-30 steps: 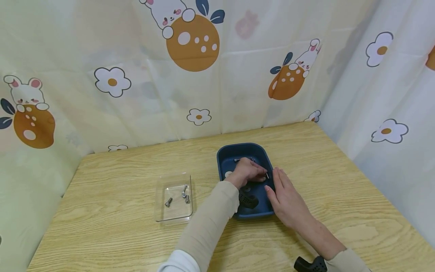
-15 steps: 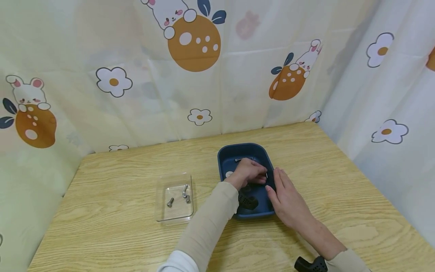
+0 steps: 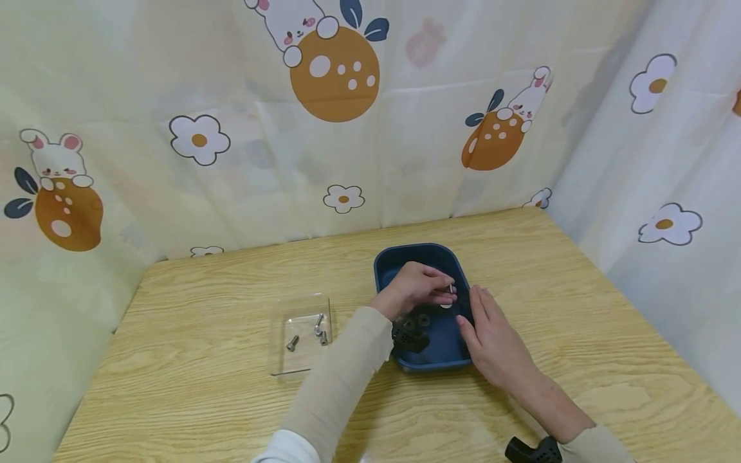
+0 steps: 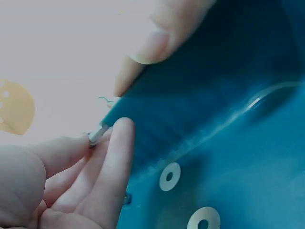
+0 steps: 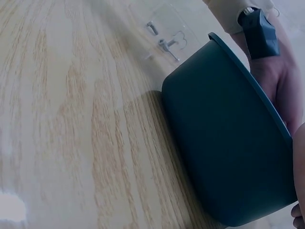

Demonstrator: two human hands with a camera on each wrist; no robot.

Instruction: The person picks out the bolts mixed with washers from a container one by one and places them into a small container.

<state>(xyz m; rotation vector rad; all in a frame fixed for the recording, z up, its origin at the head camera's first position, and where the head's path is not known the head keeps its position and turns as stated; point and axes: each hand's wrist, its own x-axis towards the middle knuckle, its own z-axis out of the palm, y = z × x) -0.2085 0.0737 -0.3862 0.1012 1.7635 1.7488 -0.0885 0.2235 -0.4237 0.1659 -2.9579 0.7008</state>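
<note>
My left hand reaches into a dark blue box. Between its thumb and fingers it pinches a small metal screw, clearly seen in the left wrist view. Flat washers lie on the box floor below the fingers, and a small metal end shows behind a fingertip. My right hand lies with straight fingers along the outside of the box's right wall, its thumb at the rim. Much of the box's far floor is hidden by the left hand.
Left of the box stands a clear plastic tray with three screws in it. Both stand on a wood-grain table. A patterned curtain hangs behind the table and along its sides.
My left hand has lifted a little and drawn left inside the box, with the screw pinched in its fingers. A pale washer now shows beneath the fingers. The right hand stays at the wall.
</note>
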